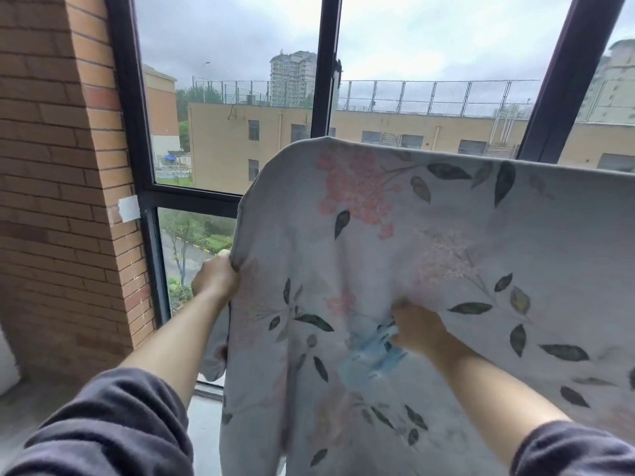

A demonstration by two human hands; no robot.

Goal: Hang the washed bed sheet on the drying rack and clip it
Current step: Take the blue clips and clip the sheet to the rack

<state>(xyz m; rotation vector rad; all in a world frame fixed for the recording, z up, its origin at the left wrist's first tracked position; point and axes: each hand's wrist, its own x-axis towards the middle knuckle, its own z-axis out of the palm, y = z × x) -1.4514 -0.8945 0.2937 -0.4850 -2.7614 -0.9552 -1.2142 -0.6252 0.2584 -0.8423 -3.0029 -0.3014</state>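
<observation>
- Bed sheet [429, 235]: soft pale-grey cloth printed with pink blossoms and dark leaves, hanging from 12 to 5 o'clock, its top edge rounded over something hidden.
- Left hand [214, 278] grips its left hem at 8 o'clock.
- Right hand [417, 329] clutches a bunched fold near centre.

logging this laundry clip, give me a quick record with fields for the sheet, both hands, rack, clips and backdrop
sheet: pale, floral, draped over a hidden support, hanging down
left hand: grips the sheet's left edge
right hand: bunches cloth near the sheet's middle
rack: not visible, perhaps under the sheet's top fold
clips: none in view
backdrop: dark-framed window, brick wall at left
</observation>
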